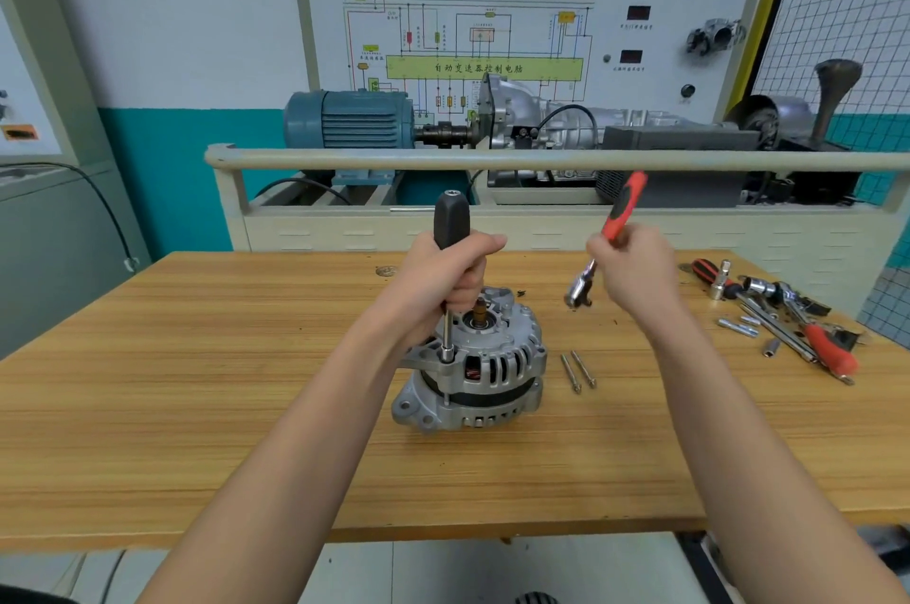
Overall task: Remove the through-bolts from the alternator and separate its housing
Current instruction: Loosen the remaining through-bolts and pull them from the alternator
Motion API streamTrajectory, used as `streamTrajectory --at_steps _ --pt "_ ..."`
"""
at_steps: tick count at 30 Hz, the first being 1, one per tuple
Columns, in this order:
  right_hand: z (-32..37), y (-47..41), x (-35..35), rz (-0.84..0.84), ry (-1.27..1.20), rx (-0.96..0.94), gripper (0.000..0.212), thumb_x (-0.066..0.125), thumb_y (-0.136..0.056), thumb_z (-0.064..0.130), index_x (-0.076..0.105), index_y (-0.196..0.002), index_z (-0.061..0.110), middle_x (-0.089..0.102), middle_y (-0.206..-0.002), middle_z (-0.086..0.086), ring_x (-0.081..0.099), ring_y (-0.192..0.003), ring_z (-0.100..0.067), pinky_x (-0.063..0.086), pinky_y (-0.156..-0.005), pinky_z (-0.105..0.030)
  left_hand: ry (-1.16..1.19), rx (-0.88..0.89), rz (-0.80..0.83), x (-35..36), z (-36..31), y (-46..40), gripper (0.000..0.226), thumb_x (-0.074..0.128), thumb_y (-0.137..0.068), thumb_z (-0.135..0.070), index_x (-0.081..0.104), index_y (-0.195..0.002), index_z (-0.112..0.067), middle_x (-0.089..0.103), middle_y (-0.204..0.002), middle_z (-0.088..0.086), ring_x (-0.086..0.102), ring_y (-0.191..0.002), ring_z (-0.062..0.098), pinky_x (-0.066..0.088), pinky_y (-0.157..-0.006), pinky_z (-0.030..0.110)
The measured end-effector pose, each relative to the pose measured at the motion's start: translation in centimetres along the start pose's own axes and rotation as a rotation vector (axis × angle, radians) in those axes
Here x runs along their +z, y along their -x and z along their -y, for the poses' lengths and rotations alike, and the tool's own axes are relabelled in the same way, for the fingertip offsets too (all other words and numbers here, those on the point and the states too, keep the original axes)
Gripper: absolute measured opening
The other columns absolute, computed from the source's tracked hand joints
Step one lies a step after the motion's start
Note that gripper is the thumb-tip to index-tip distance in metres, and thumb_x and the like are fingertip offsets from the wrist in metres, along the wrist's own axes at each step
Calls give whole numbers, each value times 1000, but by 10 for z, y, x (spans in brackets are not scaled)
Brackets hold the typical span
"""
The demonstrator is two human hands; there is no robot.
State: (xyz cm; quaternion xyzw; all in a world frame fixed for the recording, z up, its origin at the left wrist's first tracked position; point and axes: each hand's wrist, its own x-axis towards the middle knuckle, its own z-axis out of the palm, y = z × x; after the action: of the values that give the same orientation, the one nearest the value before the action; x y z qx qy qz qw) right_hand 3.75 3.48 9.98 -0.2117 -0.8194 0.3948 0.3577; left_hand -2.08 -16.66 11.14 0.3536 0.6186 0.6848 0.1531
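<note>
Alternator (475, 364) sits upright mid-table (197, 382), left hand (450, 276) just above it gripping a black nut driver (449, 234) w/ socket on a rim bolt, prob. engaged; right hand (635, 266) up-right of alternator clutches red ratchet (608, 234); two loose through-bolts (578, 369) just right of it.

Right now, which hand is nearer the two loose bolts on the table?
Right. The right hand, gripping the ratchet, is above the bolts; the left hand is across the alternator.

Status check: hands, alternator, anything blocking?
Left hand grips nut driver on alternator. Right hand holds ratchet. Two bolts out. Nothing blocking.
</note>
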Motion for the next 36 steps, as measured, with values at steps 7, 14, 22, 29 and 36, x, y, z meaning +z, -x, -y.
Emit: streamTrajectory --at_steps 7,14,22,29,36 --pt "108 11 -28 -53 -817 -168 18 52 -89 7 48 -72 12 47 -51 3 42 -43 -9 35 -42 -20 -34 141 -92 -2 -13 -3 33 65 -88 -7 48 -62 -16 44 -50 -3 45 -48 15 43 -53 22" --pt "126 16 1 205 -1080 -37 20 54 -90 6 53 -70 10 54 -48 1 49 -41 -12 41 -42 -21 57 110 -190 9 -18 -10 41 56 -92 -6 32 -61 -19 28 -48 -4 21 -40 10 20 -40 20" --pt "105 22 26 267 -1197 89 21 51 -92 5 51 -71 10 52 -48 -1 48 -41 -12 40 -40 -20 35 114 -235 10 -17 -13 41 53 -91 -4 33 -58 -19 27 -47 -4 19 -40 10 21 -39 17" --pt "102 21 27 304 -1214 67 26 48 -91 3 49 -67 10 51 -48 -1 47 -40 -13 40 -41 -20 33 100 -195 8 -14 -14 41 56 -92 -9 33 -59 -20 26 -48 -4 18 -40 10 20 -39 18" --pt "103 18 24 372 -1179 -6 28 45 -90 0 44 -64 11 46 -48 -1 43 -41 -13 36 -42 -21 285 64 13 -3 -20 -11 58 43 -77 -69 44 -56 -14 32 -46 -1 21 -37 12 22 -41 19"
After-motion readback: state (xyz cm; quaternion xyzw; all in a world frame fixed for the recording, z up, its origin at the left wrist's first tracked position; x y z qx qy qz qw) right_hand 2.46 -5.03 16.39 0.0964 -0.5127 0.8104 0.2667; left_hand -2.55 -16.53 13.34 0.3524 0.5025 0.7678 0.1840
